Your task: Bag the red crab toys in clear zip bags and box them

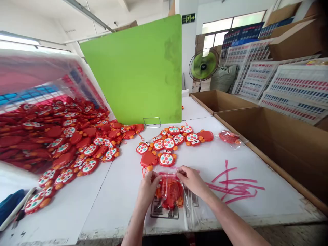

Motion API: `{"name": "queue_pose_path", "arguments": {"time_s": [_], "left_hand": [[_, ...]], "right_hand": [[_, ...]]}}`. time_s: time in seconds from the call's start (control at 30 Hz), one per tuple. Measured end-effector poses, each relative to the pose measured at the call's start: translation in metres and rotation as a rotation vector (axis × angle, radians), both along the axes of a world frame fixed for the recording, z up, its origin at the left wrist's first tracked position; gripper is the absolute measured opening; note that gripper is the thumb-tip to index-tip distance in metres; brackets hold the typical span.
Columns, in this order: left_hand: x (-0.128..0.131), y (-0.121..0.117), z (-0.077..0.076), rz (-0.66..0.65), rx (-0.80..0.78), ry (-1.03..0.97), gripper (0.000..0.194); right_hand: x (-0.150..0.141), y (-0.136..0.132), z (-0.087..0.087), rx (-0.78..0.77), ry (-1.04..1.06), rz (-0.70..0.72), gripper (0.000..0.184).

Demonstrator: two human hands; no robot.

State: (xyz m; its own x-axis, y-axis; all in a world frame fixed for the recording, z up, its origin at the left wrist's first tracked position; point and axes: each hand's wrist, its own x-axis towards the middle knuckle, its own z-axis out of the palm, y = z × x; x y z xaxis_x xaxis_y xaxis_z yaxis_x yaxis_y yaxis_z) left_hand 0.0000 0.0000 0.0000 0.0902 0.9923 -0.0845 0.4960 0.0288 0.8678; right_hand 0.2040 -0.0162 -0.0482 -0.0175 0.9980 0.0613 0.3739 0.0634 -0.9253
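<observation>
A clear plastic bag [188, 208] with black print lies at the table's near edge, a red plastic toy [169, 193] inside it. At its top edge, my left hand [150, 184] pinches the left corner of the bag. The right corner is between the fingertips of my right hand [188, 177]. Just beyond my hands lies a loose group of red crab-like toys with white faces and coloured dots, such as this toy [167, 159]. One of them lies face down, a plain red toy [148, 159] with an orange cord.
A large heap of the same toys [69, 131] spills from a plastic-lined container at left. A green board [138, 75] stands at the back. One bagged toy [229, 137] lies beside an open cardboard box [276, 147] on the right. Pink marker scribbles [235, 188] cover the right tabletop.
</observation>
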Motion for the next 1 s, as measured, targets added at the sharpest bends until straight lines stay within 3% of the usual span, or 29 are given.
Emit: {"name": "queue_pose_path", "arguments": {"time_s": [0.13, 0.27, 0.43, 0.67, 0.9, 1.0], "left_hand": [[0.01, -0.018, 0.007, 0.043, -0.124, -0.381, 0.04], [0.02, -0.039, 0.02, 0.089, -0.215, -0.571, 0.045], [0.023, -0.057, 0.027, -0.079, -0.365, -0.588, 0.058], [0.015, -0.069, 0.028, -0.143, -0.429, -0.487, 0.059], [0.018, -0.082, 0.03, -0.058, -0.491, -0.72, 0.05], [0.02, -0.086, 0.03, -0.006, -0.482, -0.766, 0.032]], "right_hand": [[0.003, -0.014, 0.013, 0.025, 0.237, 0.054, 0.021], [0.024, -0.037, 0.034, -0.012, 0.345, 0.088, 0.024], [0.047, -0.061, 0.048, -0.114, 0.425, 0.123, 0.027], [0.062, -0.086, 0.048, -0.127, 0.467, 0.08, 0.029], [0.063, -0.097, 0.045, -0.037, 0.461, -0.027, 0.032], [0.066, -0.1, 0.04, -0.041, 0.508, -0.039, 0.026]]}}
